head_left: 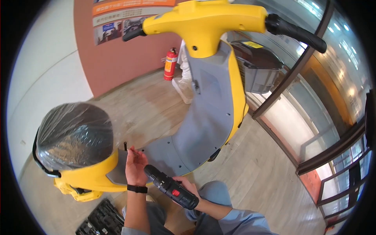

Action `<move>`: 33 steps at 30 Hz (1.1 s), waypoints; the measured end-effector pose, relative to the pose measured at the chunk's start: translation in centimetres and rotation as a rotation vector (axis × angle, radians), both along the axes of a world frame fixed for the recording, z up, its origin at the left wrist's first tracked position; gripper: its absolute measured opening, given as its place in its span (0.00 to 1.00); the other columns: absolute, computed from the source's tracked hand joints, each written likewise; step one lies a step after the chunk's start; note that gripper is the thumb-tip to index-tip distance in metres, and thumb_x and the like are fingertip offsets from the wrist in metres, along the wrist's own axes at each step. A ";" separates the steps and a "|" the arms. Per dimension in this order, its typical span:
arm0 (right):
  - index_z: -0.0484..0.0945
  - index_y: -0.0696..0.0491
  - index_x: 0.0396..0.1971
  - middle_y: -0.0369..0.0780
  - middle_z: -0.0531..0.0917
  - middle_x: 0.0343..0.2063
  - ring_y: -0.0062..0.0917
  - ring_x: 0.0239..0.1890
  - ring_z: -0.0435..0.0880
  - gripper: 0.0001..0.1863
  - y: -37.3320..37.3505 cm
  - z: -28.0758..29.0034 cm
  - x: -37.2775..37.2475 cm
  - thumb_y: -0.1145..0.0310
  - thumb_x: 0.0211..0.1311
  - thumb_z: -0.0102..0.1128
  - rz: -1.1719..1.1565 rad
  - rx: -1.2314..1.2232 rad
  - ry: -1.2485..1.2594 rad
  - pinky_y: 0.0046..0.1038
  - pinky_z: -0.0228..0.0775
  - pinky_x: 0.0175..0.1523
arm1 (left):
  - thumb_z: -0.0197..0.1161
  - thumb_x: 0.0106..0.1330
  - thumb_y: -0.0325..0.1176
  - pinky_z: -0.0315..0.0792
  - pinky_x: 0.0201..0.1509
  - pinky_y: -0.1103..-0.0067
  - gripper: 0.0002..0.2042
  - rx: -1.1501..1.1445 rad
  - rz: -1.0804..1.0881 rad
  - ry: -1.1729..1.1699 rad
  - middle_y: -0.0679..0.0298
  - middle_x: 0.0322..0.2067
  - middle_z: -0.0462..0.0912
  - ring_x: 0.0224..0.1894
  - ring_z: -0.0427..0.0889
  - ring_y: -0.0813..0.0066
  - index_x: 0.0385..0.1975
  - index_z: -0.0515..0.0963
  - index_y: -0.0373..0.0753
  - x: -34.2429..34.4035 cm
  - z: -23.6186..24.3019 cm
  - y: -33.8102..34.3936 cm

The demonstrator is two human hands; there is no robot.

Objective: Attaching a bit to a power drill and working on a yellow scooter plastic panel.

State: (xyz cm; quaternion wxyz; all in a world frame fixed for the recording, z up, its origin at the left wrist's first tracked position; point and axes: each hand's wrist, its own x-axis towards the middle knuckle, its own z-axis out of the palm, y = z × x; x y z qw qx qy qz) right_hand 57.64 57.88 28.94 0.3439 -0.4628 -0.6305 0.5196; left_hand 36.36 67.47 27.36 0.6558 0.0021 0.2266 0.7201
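A yellow and grey electric scooter (203, 117) stands in front of me, its seat wrapped in clear plastic (76, 135). My right hand (190, 187) is closed round a black cordless drill (172, 190) with a red patch, its nose pointing up and left toward the footboard (160, 152). Palm up beside the drill's nose, my left hand (136, 168) has its fingertips curled together over the rear of the footboard. What they pinch is too small to make out. Just left of those fingertips is a short black peg-like piece (125, 146).
An open black tool case (102, 219) lies on the floor at the lower left. Against the reddish wall stands a red fire extinguisher (170, 64). Behind the scooter at right is a grey bin with a dark lid (258, 70), near glass panels in dark frames (290, 74).
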 end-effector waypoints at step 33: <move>0.63 0.57 0.63 0.32 0.73 0.12 0.17 0.10 0.70 0.36 3.0 -2.0 10.5 0.62 0.55 0.65 1.143 -0.485 1.867 0.20 0.65 0.15 | 0.60 0.64 0.14 0.82 0.51 0.62 0.09 0.736 -0.118 0.656 0.49 0.38 0.80 0.41 0.86 0.55 0.43 0.75 0.27 19.6 12.1 -8.0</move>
